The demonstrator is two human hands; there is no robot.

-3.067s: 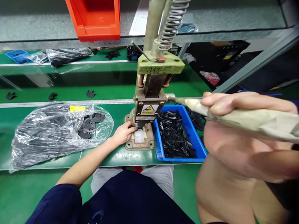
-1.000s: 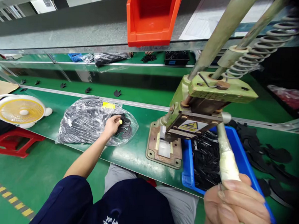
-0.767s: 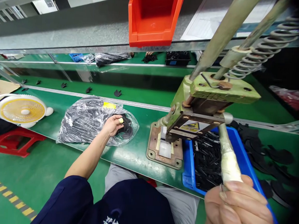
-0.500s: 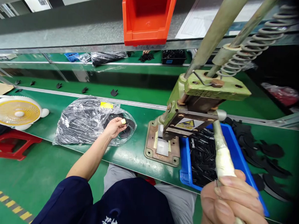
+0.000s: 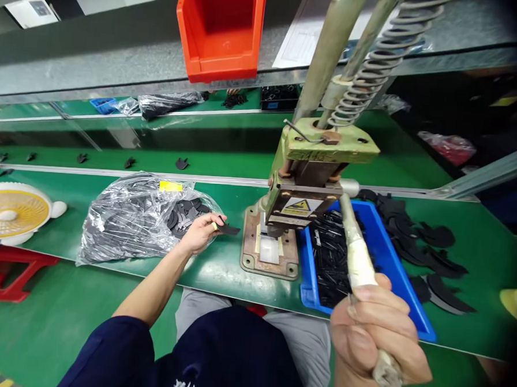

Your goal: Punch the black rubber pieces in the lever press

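Note:
My left hand point(image 5: 202, 232) pinches a flat black part point(image 5: 229, 229) just outside the mouth of a clear plastic bag point(image 5: 131, 218) full of the same black parts. The part hangs between the bag and a green hand press point(image 5: 305, 181) bolted to a rusty base plate point(image 5: 268, 249). My right hand point(image 5: 375, 332) is wrapped round the press's taped lever handle point(image 5: 353, 244), low and near me. A small white block point(image 5: 269, 249) sits on the base plate under the press head.
A blue tray point(image 5: 396, 264) of thin black strips stands right of the press, with loose black parts point(image 5: 428, 254) beyond it. A yellow fan point(image 5: 10, 212) lies at the left, an orange bin point(image 5: 221, 30) hangs above. Small black parts ride the far conveyor point(image 5: 182, 163).
My left hand left the press, reached into the bag, and has drawn one black part out toward the press. My right hand has kept hold of the lever, now lowered toward me.

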